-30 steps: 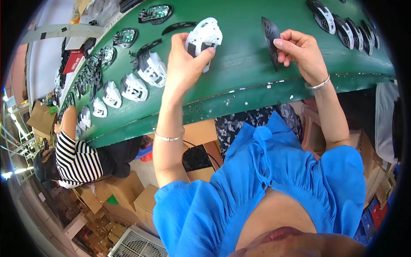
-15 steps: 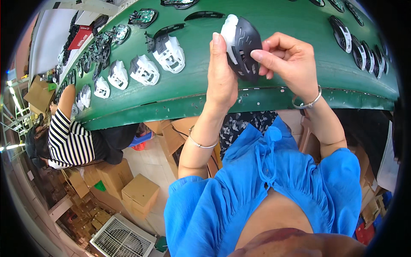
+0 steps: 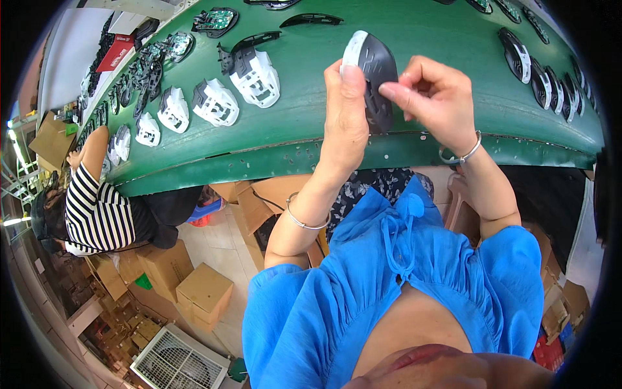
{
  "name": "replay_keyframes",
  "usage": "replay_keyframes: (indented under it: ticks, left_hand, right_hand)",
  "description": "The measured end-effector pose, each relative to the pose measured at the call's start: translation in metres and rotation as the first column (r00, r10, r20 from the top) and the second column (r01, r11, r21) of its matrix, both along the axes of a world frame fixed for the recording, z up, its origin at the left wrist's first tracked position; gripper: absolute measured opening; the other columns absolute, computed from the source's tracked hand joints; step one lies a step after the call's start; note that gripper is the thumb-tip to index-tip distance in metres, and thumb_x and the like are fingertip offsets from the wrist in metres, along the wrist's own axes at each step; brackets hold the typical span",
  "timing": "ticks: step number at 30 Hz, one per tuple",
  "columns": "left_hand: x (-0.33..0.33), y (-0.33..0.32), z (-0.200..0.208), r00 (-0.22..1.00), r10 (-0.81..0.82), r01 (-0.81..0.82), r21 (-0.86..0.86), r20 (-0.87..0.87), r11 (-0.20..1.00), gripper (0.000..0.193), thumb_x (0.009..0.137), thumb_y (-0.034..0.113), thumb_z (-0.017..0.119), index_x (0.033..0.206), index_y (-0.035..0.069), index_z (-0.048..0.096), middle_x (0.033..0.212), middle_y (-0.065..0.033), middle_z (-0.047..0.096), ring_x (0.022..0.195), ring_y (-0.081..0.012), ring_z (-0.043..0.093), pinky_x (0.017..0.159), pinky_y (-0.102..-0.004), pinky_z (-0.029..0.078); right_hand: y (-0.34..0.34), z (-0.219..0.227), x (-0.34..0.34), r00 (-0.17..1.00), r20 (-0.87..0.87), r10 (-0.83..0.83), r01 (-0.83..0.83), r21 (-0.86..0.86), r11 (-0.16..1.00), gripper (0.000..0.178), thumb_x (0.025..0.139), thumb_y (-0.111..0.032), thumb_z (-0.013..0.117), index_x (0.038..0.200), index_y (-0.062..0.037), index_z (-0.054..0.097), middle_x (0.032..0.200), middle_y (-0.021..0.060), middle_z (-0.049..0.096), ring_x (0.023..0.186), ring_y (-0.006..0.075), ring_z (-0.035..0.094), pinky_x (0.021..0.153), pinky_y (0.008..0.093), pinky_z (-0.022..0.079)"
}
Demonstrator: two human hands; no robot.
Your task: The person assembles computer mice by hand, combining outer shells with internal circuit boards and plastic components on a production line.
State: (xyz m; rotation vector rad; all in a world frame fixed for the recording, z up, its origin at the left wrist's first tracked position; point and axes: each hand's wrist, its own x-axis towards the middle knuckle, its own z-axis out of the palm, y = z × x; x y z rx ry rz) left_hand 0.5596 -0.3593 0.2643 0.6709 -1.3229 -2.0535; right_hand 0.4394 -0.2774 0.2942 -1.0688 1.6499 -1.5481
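Observation:
My left hand (image 3: 346,123) holds a computer mouse shell (image 3: 379,68) upright above the belt, thumb across its white side. The shell is black with slots, with a white strip along its left edge. From the right, my right hand (image 3: 437,100) has its fingers curled and its thumb tip at the shell's right edge; the other fingertips are partly hidden. Left of my hands, white-and-black mouse shells lie in a row, the closest being a shell (image 3: 259,81) with cut-outs. Behind it rest curved black strips (image 3: 311,20).
The green belt (image 3: 304,117) has a raised front edge. Assembled mouse shells (image 3: 515,55) stand at the right, circuit-board halves (image 3: 216,21) at the far left. A co-worker in a striped top (image 3: 100,217) reaches onto the belt at left. Cardboard boxes (image 3: 204,295) and a fan unit (image 3: 181,363) are below.
The mouse shell has turned and dropped slightly, showing less white. My left thumb has come down across its white side, and my right hand has shifted slightly left.

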Motion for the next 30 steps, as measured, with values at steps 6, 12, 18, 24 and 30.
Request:
replay_keyframes:
  ticks: [6,12,18,24,30]
  left_hand:
    - [0.003,0.007,0.016,0.996,-0.010,0.009,-0.014,-0.092,1.000,0.067,0.081,0.014,0.067,0.132,0.000,0.025,0.115,-0.0114,0.047,0.100,-0.0165,0.052,0.087,-0.0295,0.046]
    - [0.012,0.011,0.009,0.993,0.056,-0.077,-0.215,-0.106,0.974,0.073,0.080,0.012,0.066,0.136,-0.001,0.022,0.120,-0.0124,0.044,0.106,-0.0187,0.049,0.091,-0.0319,0.043]
    - [0.008,0.007,0.024,0.983,-0.059,0.046,-0.078,-0.173,0.996,0.063,0.091,0.044,0.055,0.132,0.002,0.034,0.117,-0.0061,0.050,0.106,-0.0151,0.050,0.093,-0.0301,0.041]
    - [0.006,0.006,0.017,0.972,-0.024,0.057,0.136,-0.235,0.989,0.059,0.094,0.055,0.040,0.124,0.004,0.041,0.112,-0.0078,0.052,0.105,-0.0154,0.051,0.091,-0.0309,0.041]
    - [0.008,0.004,0.014,0.987,-0.008,-0.004,-0.073,-0.159,0.997,0.059,0.082,0.026,0.062,0.128,0.000,0.036,0.112,-0.0104,0.052,0.101,-0.0162,0.052,0.088,-0.0293,0.044]
  right_hand:
    - [0.004,-0.004,-0.002,0.964,-0.241,-0.115,0.052,-0.255,0.966,0.018,0.076,-0.004,0.074,0.070,0.0008,0.057,0.063,0.0013,0.055,0.055,0.0045,0.053,0.046,0.0202,0.041]
    - [0.014,0.013,-0.005,0.919,-0.371,0.134,-0.210,-0.174,0.962,0.020,0.077,-0.004,0.072,0.066,-0.0007,0.055,0.062,-0.0012,0.055,0.052,0.0032,0.047,0.045,0.0204,0.037]
    - [0.009,0.019,-0.003,0.992,-0.118,-0.050,0.035,-0.124,0.992,0.020,0.078,-0.008,0.075,0.069,-0.0013,0.057,0.061,-0.0032,0.053,0.053,0.0012,0.046,0.045,0.0184,0.035]
    - [0.006,0.021,0.006,0.994,-0.102,-0.040,0.030,-0.098,0.995,0.022,0.076,-0.008,0.075,0.068,-0.0018,0.055,0.060,-0.0030,0.052,0.053,0.0010,0.045,0.045,0.0185,0.035]
    - [0.008,0.025,0.015,0.968,-0.237,-0.084,0.044,-0.170,0.984,0.023,0.072,-0.006,0.076,0.065,-0.0021,0.053,0.060,-0.0017,0.051,0.052,0.0018,0.045,0.045,0.0189,0.036]
